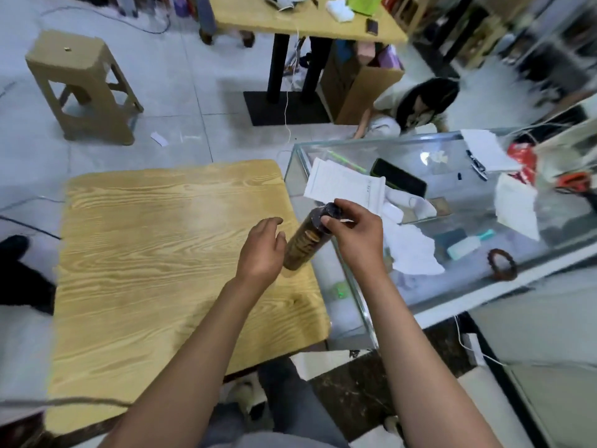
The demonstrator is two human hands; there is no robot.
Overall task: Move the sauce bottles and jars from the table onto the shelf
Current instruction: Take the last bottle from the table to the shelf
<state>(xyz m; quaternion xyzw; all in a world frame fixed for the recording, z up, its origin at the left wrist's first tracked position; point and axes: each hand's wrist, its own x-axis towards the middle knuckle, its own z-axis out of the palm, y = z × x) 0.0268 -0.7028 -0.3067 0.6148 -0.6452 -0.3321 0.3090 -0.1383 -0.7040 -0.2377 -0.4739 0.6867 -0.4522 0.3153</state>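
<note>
While the left hand (261,250) hovers with its fingers loosely curled and gripping nothing, a dark sauce bottle (307,242) stands tilted just to its right, caught between the two hands. The left fingertips sit right beside the bottle's side (whether they actually touch it cannot be told). The right hand (353,236) pinches the bottle at its dark cap, fingers and thumb closed around the top, so the bottle leans with its cap toward the right hand and its base down near the left wrist. A yellowish label shows on its body, too blurred to read.

Under and to the left of the left hand spreads the wooden table (145,253), and the bottle's base is over that table's right edge. Beyond the table, far left of both hands, a tan stool (80,88) stands on the tiled floor.

To the right of the right hand is a glass display case (452,150). On or under its top, just beyond the right hand's fingers, lies a white sheet of paper (342,185), then a dark phone (399,177) further right. Crumpled white paper (413,250) lies right of the right wrist, with a teal and white item (470,244) and a brown beaded bracelet (502,265) beyond that.
</note>
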